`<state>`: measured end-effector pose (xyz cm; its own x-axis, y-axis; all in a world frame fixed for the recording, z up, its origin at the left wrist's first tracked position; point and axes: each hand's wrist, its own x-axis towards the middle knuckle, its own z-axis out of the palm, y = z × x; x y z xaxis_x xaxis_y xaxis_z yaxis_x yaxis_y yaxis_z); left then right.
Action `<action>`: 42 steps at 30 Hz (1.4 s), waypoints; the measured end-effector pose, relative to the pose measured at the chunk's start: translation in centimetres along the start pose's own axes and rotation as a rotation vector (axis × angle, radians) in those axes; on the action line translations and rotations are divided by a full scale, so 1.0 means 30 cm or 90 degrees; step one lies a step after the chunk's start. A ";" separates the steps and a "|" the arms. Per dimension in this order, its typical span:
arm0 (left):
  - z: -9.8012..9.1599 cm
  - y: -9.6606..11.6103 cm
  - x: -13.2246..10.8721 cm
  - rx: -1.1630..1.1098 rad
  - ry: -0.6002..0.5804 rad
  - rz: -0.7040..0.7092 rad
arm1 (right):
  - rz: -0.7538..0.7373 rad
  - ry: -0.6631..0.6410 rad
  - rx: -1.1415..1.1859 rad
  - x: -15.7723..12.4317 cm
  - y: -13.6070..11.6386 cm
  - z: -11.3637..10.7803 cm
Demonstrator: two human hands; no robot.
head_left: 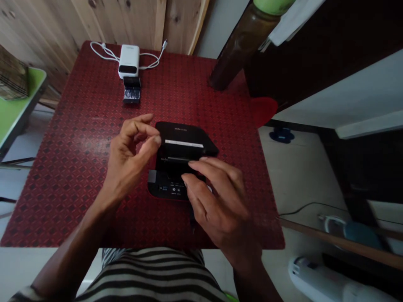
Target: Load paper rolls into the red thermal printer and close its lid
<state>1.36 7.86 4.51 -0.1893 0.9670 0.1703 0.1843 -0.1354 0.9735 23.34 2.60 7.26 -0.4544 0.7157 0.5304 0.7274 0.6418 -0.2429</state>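
Observation:
A black compact device point(185, 136), probably a small printer, lies open on the red patterned tabletop point(63, 180), with a white strip on its raised lid and a dark rod across its middle. My right hand point(214, 197) is over its front half, fingers on the rod area, hiding part of the inside. My left hand point(132, 155) hovers just left of the lid, thumb and forefinger close together with nothing visible between them. Farther back stand a white power bank point(129, 61) with a white cable point(103, 52) and a small black rectangular piece point(131, 90).
A tall brown bottle with a green top point(242, 46) stands at the table's back right, beside a dark wooden shelf point(315, 54). A green-topped stool point(15, 100) holds a woven item at left. Wooden panelling rises behind. Cables and a white appliance point(327, 281) lie on the floor at right.

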 end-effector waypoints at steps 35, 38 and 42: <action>-0.032 -0.055 -0.228 -0.176 -0.034 -0.238 | 0.183 0.089 0.119 -0.198 -0.017 0.049; -0.033 -0.055 -0.223 -0.194 -0.037 -0.240 | 0.227 0.091 0.133 -0.207 -0.024 0.059; -0.024 -0.047 -0.223 -0.212 -0.033 -0.259 | 0.280 0.067 0.127 -0.214 -0.027 0.078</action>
<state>1.69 1.43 2.12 -0.1327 0.9639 -0.2310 -0.2121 0.2001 0.9565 24.47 -1.87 2.17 -0.0643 0.9056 0.4192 0.7209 0.3326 -0.6079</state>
